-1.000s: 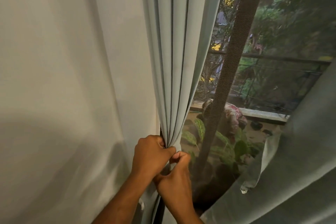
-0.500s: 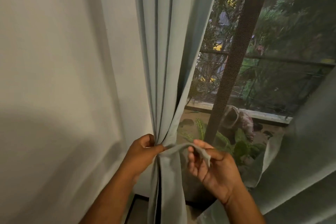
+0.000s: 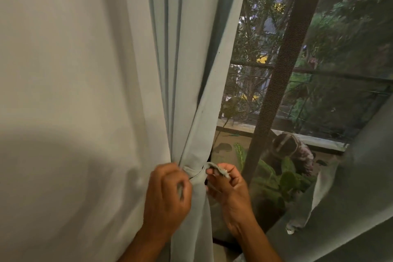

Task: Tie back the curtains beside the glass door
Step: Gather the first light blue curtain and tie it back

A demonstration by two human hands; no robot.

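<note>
Now both hands: left hand (image 3: 168, 195), right hand (image 3: 230, 192) pinch flat fabric tieback (image 3: 197, 173) round pleated curtain (image 3: 191, 74).

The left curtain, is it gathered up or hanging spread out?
Gathered. The left curtain narrows in folds to a tie strip wrapped around it, pinched by both hands: left, right.

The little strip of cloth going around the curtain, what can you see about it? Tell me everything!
The tie-back strip is a narrow band of pale blue-green fabric, the same colour as the curtain it wraps. It runs across the front of the gathered folds at their narrowest spot, pulling them together. The left hand holds its left end against the curtain, and the right hand pinches its loose right end, which curls up over the fingers. It looks soft and slightly crumpled, and it is not yet fastened.
</note>
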